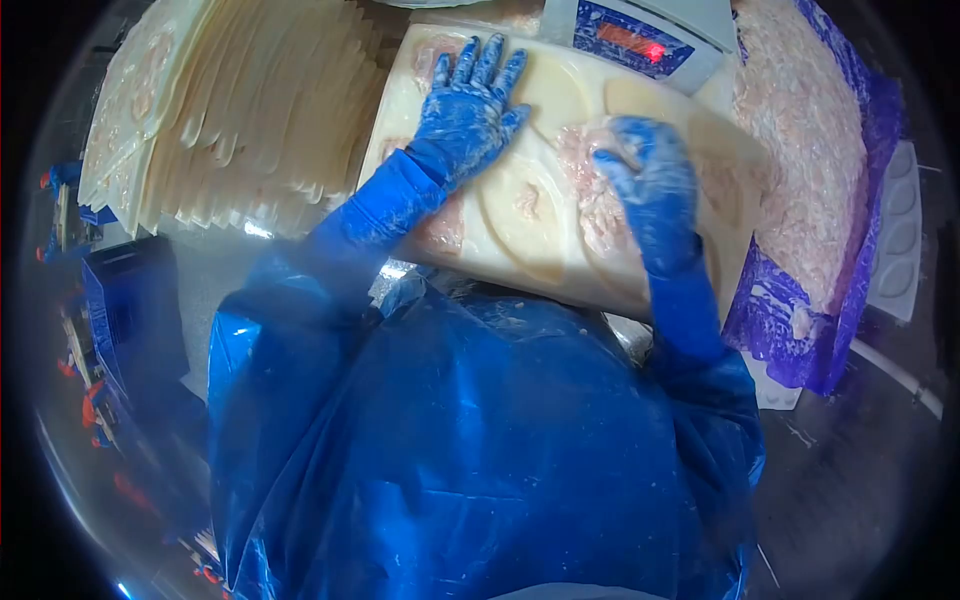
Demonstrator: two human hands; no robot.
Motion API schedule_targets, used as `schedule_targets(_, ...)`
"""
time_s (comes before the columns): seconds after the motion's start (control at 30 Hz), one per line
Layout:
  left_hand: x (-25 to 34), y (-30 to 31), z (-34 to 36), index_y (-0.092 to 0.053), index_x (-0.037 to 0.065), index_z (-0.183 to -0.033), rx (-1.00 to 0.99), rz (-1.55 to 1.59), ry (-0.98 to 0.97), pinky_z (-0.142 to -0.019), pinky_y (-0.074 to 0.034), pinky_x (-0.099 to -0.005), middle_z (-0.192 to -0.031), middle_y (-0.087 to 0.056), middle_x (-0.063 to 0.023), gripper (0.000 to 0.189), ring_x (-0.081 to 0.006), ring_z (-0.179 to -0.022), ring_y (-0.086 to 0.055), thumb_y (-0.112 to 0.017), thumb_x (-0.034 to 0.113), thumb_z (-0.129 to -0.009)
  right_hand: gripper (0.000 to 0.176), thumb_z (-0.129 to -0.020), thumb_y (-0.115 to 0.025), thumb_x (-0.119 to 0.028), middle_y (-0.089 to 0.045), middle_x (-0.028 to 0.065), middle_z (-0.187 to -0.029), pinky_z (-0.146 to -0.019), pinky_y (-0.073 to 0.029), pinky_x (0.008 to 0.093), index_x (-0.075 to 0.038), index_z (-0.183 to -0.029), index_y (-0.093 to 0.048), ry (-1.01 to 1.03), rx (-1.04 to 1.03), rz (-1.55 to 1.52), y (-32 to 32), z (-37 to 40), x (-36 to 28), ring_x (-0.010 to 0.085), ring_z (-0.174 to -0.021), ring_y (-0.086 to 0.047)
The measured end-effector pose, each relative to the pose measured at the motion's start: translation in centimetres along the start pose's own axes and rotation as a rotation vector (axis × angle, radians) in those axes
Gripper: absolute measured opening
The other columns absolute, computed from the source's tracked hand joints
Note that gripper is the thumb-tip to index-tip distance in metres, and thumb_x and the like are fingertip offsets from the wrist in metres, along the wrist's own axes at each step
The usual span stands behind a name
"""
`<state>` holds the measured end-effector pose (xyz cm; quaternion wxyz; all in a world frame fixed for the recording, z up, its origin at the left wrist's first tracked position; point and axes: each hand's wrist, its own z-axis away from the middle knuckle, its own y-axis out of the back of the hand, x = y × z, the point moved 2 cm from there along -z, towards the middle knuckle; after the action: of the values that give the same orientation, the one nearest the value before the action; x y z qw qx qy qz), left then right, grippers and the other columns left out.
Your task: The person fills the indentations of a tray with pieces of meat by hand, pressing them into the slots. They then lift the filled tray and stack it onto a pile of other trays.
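Blue left hand (470, 115) lies open near mould (560, 90) edge; can't tell if right hand (653, 180) grasps paste (603, 218).

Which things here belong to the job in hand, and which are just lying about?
Likely in the job:
left hand
right hand
tray under both
pink paste
paste heap
stack
scale, display lit

Apparently lying about:
blue box
far-right tray

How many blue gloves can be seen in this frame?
2. The left glove lies palm down, fingers spread, on the pale molded tray; the right glove is curled over pink paste on the tray's other side.
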<state>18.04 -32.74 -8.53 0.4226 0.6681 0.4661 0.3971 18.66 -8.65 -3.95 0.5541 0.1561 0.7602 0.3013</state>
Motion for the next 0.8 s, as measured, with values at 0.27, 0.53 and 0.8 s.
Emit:
schedule_targets(0.27, 6.5, 1.1, -2.3, -0.068, 0.011, -0.108, -0.048, 0.311, -0.061, -0.086, -0.048, -0.0462, -0.105, -0.064, -0.0117, 0.032, -0.0353, -0.100, -0.059, -0.074, 0.027, -0.081, 0.020, -0.084, -0.072, -0.021, -0.066, 0.0107, -0.100, -0.090, -0.044, 0.0429, -0.009, -0.099, -0.067, 0.326, -0.204, 0.392, 6.0, 4.6, 3.6, 0.0322, -0.100, -0.060)
schedule_targets(0.53, 6.0, -0.3, -2.8, -0.067, 0.011, -0.110, -0.415, 0.929, -0.143, -0.087, -0.051, -0.0372, -0.104, -0.067, -0.0058, 0.023, -0.0232, -0.099, -0.062, -0.072, 0.021, -0.090, 0.036, -0.082, -0.078, -0.015, -0.067, 0.0113, -0.119, -0.097, -0.048, 0.0430, -0.006, -0.115, -0.067, 0.394, 0.076, 0.185, 3.3, -2.1, 2.9, 0.0318, -0.112, -0.062)
schedule_targets(0.8, 1.7, 5.7, -4.2, -0.066, 0.009, -0.112, -0.387, 1.351, 0.214, -0.089, -0.050, -0.0230, -0.100, -0.062, 0.0061, 0.016, -0.0076, -0.096, -0.057, -0.068, 0.009, -0.096, 0.031, -0.087, -0.074, -0.015, -0.071, 0.0135, -0.104, -0.086, -0.053, 0.0376, -0.003, -0.115, -0.065, 0.152, -0.256, -0.205, 2.1, -5.7, 1.2, 0.0284, -0.094, -0.068)
